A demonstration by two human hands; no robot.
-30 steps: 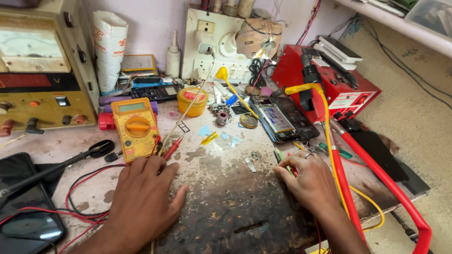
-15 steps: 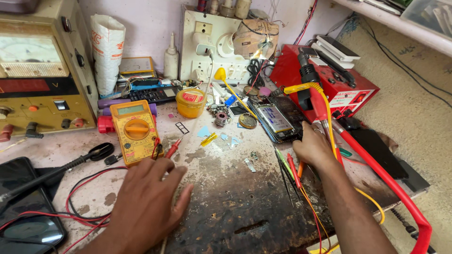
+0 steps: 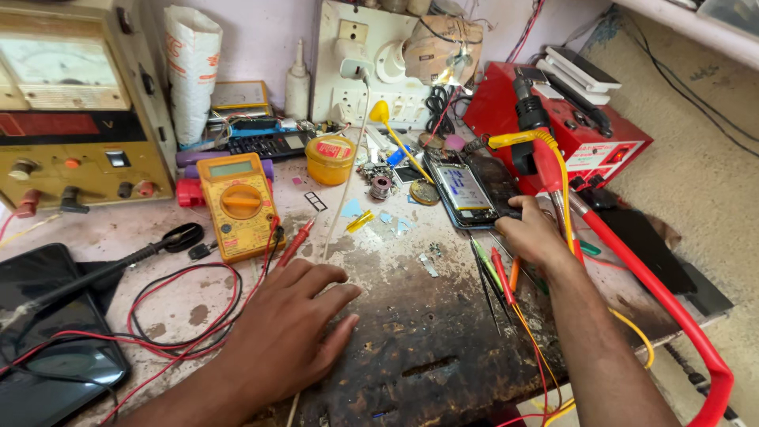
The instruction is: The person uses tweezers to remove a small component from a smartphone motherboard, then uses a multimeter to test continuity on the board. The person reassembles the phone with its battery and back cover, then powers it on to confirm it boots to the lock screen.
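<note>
My left hand (image 3: 288,332) lies flat on the scorched workbench (image 3: 427,348), palm down, fingers spread, holding nothing. A red probe (image 3: 296,241) lies just beyond its fingertips. My right hand (image 3: 534,233) is stretched to the near edge of an opened phone (image 3: 462,188), knuckles up and fingers curled under. What those fingers grip is hidden. A red and yellow cabled tool (image 3: 545,158) crosses above that hand. Thin tweezers and small screwdrivers (image 3: 494,273) lie just left of my right wrist.
A yellow multimeter (image 3: 237,202) with red and black leads lies at centre left, near scissors (image 3: 182,237). A bench power supply (image 3: 71,119) stands at the far left, a dark tablet (image 3: 47,340) below it. A yellow jar (image 3: 330,158), socket board (image 3: 356,71) and red box (image 3: 577,134) line the back.
My right hand has moved up from the bench's right side to the opened phone. My left hand has stayed flat on the bench.
</note>
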